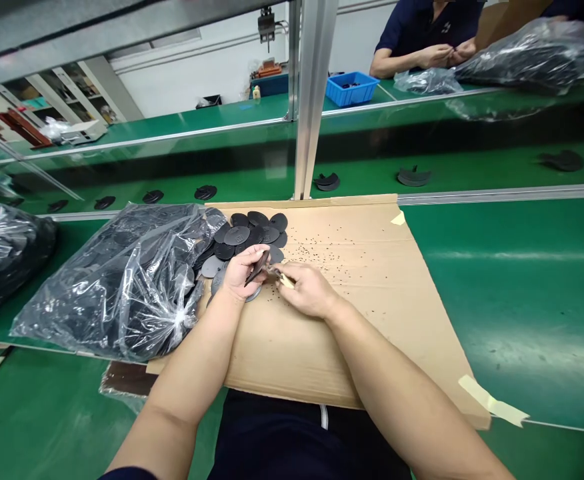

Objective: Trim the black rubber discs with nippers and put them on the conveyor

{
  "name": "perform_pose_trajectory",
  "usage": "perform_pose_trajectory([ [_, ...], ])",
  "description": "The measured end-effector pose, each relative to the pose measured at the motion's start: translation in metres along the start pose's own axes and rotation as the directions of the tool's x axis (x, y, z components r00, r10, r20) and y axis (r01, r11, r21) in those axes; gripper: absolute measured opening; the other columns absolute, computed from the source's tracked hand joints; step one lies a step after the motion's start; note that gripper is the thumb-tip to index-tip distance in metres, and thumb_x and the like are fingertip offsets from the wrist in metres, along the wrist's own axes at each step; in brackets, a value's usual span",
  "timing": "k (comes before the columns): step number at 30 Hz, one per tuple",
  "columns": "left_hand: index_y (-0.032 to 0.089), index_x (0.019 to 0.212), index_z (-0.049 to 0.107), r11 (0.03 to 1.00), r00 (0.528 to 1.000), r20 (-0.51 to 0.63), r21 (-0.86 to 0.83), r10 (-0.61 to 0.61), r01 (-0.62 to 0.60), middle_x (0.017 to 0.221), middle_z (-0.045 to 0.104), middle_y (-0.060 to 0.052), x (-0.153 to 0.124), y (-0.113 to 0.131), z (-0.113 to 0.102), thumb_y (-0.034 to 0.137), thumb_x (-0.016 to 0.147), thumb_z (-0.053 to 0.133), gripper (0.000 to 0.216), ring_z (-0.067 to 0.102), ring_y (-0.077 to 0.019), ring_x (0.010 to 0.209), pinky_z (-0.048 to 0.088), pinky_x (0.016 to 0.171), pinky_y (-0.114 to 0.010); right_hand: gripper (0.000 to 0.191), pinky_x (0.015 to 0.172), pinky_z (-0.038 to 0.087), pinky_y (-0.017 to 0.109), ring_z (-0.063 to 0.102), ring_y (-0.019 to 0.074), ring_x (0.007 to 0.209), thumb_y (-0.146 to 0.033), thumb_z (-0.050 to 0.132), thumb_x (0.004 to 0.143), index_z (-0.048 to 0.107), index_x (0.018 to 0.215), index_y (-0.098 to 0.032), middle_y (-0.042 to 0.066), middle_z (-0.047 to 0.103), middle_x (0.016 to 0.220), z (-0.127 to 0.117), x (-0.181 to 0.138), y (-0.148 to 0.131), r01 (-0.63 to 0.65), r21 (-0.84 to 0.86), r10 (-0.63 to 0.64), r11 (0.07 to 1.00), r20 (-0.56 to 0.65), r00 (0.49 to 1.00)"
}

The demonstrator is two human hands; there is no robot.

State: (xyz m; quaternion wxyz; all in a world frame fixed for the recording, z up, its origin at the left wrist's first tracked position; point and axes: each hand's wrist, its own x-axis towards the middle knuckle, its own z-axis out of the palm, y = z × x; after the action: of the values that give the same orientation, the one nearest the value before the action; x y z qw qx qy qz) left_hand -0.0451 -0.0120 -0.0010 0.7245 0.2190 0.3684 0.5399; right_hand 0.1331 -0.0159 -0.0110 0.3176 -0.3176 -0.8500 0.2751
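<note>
Black, thin and tilted, one disc (257,269) is pinched in our left hand (239,275) above the cardboard (387,313). Our right hand (306,288) clasps a small pale-handled tool (286,281) beside it; whether its tip touches, we cannot tell. More discs (237,235) lie heaped just beyond, between a clear bag (117,280) and scattered dark crumbs (317,253).

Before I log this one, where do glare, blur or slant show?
Head view: white glare streaks the plastic bag, pale sheen on the green table at right; head view: far-right black piece blurred; head view: metal post leans; head view: tool in right hand lacks detail.
</note>
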Motion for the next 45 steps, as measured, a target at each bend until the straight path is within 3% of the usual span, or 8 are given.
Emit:
perform_pose_trajectory([
  [3,0.014,0.089,0.065,0.992,0.994,-0.071,-0.09,0.077,-0.083,0.063,0.058,0.0,0.003,0.002,0.001,0.012,0.074,0.066,0.016,0.036,-0.0027,0.039,0.023,0.034,-0.014,0.034,0.085,0.049,0.036,0.061,0.0227,0.093,-0.017,0.054,0.079,0.063,0.112,-0.019,0.008,0.068,0.104,0.001,0.0,0.009,-0.104,-0.071,0.088,0.992,-0.199,0.976],
  [5,0.015,0.093,0.065,0.97,0.967,-0.187,-0.138,0.171,-0.198,0.067,0.06,0.001,0.005,0.003,0.001,0.01,0.076,0.066,0.018,0.037,-0.0012,0.041,0.03,0.037,-0.013,0.035,0.089,0.046,0.041,0.058,0.0262,0.097,-0.018,0.055,0.078,0.061,0.112,-0.017,0.011,0.065,0.108,0.002,0.003,0.013,-0.137,-0.175,0.089,0.975,-0.255,0.963],
  [8,0.016,0.091,0.065,0.934,0.921,-0.288,-0.161,0.263,-0.318,0.076,0.064,0.001,0.009,0.003,0.001,0.009,0.075,0.069,0.018,0.049,-0.0019,0.051,0.044,0.05,-0.014,0.034,0.094,0.042,0.045,0.054,0.0283,0.105,-0.02,0.056,0.08,0.058,0.114,-0.017,0.012,0.063,0.115,0.006,0.01,0.015,-0.097,-0.277,0.039,0.956,-0.208,0.977],
  [12,0.014,0.075,0.059,0.915,0.911,-0.31,-0.21,0.273,-0.345,0.069,0.061,0.001,0.011,0.002,-0.001,0.004,0.071,0.069,0.015,0.06,-0.0082,0.063,0.051,0.062,-0.021,0.038,0.1,0.038,0.044,0.048,0.0275,0.117,-0.02,0.057,0.083,0.055,0.12,-0.018,0.01,0.057,0.131,0.017,0.021,0.011,0.033,-0.309,-0.047,0.95,-0.037,0.998],
  [15,0.014,0.073,0.057,0.906,0.902,-0.343,-0.234,0.262,-0.352,0.068,0.061,0.001,0.012,0.001,-0.003,0.001,0.069,0.067,0.017,0.062,-0.0105,0.064,0.053,0.066,-0.025,0.037,0.096,0.039,0.043,0.048,0.0269,0.115,-0.019,0.058,0.083,0.055,0.12,-0.02,0.009,0.059,0.128,0.021,0.023,0.01,0.047,-0.34,-0.026,0.939,0.067,0.997],
  [20,0.015,0.078,0.056,0.909,0.902,-0.345,-0.226,0.261,-0.35,0.071,0.064,0.0,0.013,-0.001,-0.004,0.005,0.068,0.069,0.019,0.065,-0.0133,0.066,0.054,0.068,-0.031,0.035,0.089,0.041,0.039,0.052,0.0257,0.101,-0.013,0.055,0.082,0.058,0.117,-0.016,0.011,0.063,0.11,0.02,0.019,0.013,-0.037,-0.43,0.067,0.902,0.056,0.996],
  [30,0.016,0.084,0.055,0.943,0.917,-0.258,-0.059,0.304,-0.328,0.076,0.067,-0.004,0.012,-0.006,-0.005,0.024,0.072,0.072,0.023,0.068,-0.0182,0.07,0.053,0.066,-0.032,0.035,0.088,0.04,0.037,0.052,0.0242,0.099,-0.009,0.047,0.084,0.06,0.116,-0.017,0.01,0.064,0.111,0.016,0.016,0.008,-0.05,-0.484,0.109,0.874,0.094,0.99],
  [45,0.016,0.09,0.056,0.936,0.908,-0.239,0.017,0.345,-0.351,0.077,0.07,-0.005,0.012,-0.011,-0.004,0.027,0.068,0.074,0.031,0.068,-0.0185,0.069,0.054,0.068,-0.033,0.033,0.091,0.04,0.032,0.054,0.0214,0.098,-0.007,0.045,0.085,0.06,0.113,-0.016,0.009,0.064,0.106,0.009,0.015,0.008,-0.091,-0.496,0.172,0.864,0.121,0.978],
])
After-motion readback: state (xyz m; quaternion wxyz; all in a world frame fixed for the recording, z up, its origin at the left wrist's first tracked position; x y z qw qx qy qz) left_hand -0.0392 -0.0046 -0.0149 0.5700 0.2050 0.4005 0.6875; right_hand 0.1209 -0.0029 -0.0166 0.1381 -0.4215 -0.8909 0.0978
